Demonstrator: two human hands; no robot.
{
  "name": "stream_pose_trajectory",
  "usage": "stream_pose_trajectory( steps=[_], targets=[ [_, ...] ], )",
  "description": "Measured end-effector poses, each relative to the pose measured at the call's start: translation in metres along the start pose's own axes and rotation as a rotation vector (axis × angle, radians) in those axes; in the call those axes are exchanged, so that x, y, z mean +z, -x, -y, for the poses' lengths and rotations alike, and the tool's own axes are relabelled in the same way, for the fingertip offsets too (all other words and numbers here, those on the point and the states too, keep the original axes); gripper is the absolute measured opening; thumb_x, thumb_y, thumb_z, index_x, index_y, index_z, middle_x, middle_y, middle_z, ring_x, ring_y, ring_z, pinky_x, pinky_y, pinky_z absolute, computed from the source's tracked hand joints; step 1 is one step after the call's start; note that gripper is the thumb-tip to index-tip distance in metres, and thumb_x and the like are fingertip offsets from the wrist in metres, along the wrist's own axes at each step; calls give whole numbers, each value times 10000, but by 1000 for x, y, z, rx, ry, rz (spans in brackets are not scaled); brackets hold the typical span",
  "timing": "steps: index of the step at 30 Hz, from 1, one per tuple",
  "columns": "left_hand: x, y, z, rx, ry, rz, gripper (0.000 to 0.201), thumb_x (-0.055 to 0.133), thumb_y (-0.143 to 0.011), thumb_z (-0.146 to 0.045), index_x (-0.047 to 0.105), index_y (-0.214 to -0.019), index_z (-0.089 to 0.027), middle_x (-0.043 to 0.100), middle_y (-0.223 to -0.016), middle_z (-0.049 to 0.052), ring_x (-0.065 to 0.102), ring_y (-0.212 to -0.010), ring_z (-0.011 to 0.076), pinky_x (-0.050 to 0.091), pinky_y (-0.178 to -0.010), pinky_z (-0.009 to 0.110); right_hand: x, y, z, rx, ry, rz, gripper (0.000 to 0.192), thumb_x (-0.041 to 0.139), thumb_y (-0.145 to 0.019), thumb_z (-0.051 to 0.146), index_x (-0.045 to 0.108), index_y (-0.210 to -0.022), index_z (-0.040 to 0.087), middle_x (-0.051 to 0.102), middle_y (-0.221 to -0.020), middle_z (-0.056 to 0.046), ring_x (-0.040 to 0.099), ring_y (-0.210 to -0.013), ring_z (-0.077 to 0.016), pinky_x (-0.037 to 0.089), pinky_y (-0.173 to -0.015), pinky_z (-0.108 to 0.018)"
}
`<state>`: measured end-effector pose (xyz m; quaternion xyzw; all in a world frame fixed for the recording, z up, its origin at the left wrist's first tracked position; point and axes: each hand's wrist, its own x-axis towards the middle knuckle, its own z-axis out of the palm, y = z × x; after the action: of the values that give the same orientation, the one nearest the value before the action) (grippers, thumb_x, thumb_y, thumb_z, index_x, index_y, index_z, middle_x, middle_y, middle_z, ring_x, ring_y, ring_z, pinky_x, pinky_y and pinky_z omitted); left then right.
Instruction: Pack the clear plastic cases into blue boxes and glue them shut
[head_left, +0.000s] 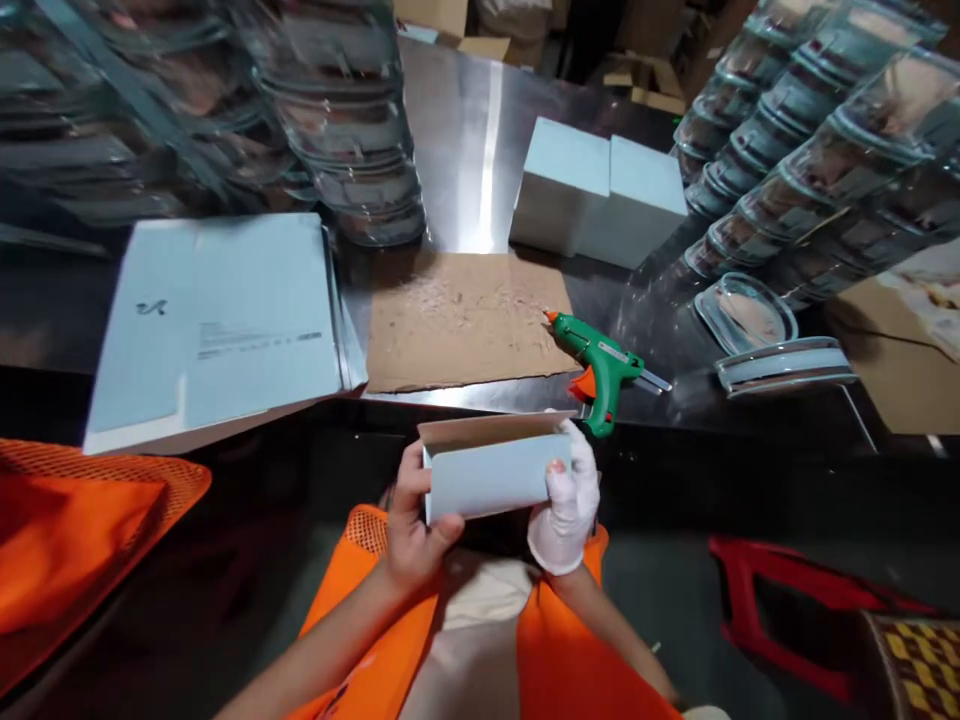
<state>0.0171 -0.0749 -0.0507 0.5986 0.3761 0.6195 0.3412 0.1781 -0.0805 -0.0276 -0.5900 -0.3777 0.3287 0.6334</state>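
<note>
A stack of flat pale-blue sheets (217, 325) lies at nine o'clock on the steel worktop (465, 140). At centre, the bare left hand (412, 525) and gloved right hand (566, 510) are both closed on the ends of a small pale-blue box (491, 478), held over the lap. A green glue gun (604, 365) lies at two o'clock from the box, beside a cardboard sheet (457, 320).

Steel bench and the things lying on it

The shiny metal bench (465, 130) carries a brown cardboard sheet (461, 318) just beyond the hands, a green glue gun (604, 365) near the right hand (566, 505), a stack of flat pale-blue sheets (217, 325) beyond the left hand (412, 525), two pale-blue boxes (600, 190) farther back, and stacks of clear plastic lids (787, 170) at both sides.
</note>
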Motion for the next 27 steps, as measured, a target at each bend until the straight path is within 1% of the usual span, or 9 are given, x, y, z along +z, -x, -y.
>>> stream_pose_trajectory(
  steps=[3, 6, 8, 11, 13, 15, 18, 22, 27],
  targets=[
    [-2, -4, -2, 106, 20, 151, 641, 706, -973, -532, 354, -1494, -411, 567, -1492, 160, 614, -1375, 336, 560, -1036, 557, 6, -3, 5, -15, -141, -103, 449, 733, -860, 336, 567, -1272, 274, 664, -1344, -85, 695, -1189, -256, 564, -1021, -427],
    [-17, -14, -5, 201, -172, 228, 422, 784, -942, -400, 576, -1302, -330, 606, -1407, 142, 686, -1250, 287, 596, -930, 406, -11, -15, 9, -28, -37, -50, 466, 710, -895, 358, 551, -1326, 278, 669, -1333, -99, 699, -1173, -243, 568, -1011, -418],
    [-30, -21, -5, 188, -258, 169, 276, 796, -934, -392, 656, -1131, -259, 653, -1277, 114, 721, -1110, 242, 593, -832, 323, -33, -33, 14, -82, 180, -50, 400, 620, -967, 460, 596, -1303, 243, 678, -1323, -130, 704, -1150, -259, 574, -985, -431],
    [-41, -29, -1, 141, -270, 54, 271, 784, -944, -418, 674, -1108, -232, 681, -1186, 86, 723, -1054, 220, 587, -831, 309, -64, -76, 27, -107, 715, -187, 484, 538, -962, 616, 695, -1141, 195, 727, -1200, -160, 698, -1119, -315, 546, -995, -479],
    [-40, -32, 2, 134, -265, 34, 270, 814, -923, -384, 689, -1105, -229, 688, -1189, 76, 717, -1056, 211, 579, -857, 307, -74, -107, 35, 77, 1016, -136, 520, 629, -880, 663, 736, -1083, 196, 763, -1098, -150, 711, -1065, -342, 536, -979, -491],
    [-35, -33, 6, 113, -255, 38, 270, 847, -894, -331, 708, -1102, -231, 692, -1194, 71, 710, -1063, 207, 571, -873, 305, -76, -132, 40, 258, 1122, -4, 482, 768, -779, 607, 761, -1034, 199, 785, -979, -117, 730, -982, -332, 547, -913, -448],
    [-28, -33, 12, 60, -219, 16, 272, 862, -877, -299, 726, -1103, -232, 696, -1182, 69, 701, -1084, 207, 566, -891, 304, -76, -152, 39, 368, 793, 78, 360, 858, -637, 419, 760, -884, 175, 749, -751, -54, 713, -778, -254, 543, -726, -337],
    [-26, -35, 15, 24, -173, -47, 279, 854, -884, -347, 726, -1108, -240, 714, -1128, 54, 699, -1082, 206, 563, -909, 305, -74, -143, 34, 421, 231, 73, 354, 822, -588, 395, 683, -823, 168, 704, -643, -24, 632, -568, -169, 497, -545, -275],
    [-20, -42, 5, -59, -143, -95, 279, 832, -898, -428, 734, -1086, -246, 729, -1118, 40, 711, -985, 187, 567, -814, 275, -58, -98, 39, -8, 42, -148, 401, 887, -665, 338, 603, -928, 233, 654, -657, 70, 587, -515, -117, 507, -533, -253]
  ],
)
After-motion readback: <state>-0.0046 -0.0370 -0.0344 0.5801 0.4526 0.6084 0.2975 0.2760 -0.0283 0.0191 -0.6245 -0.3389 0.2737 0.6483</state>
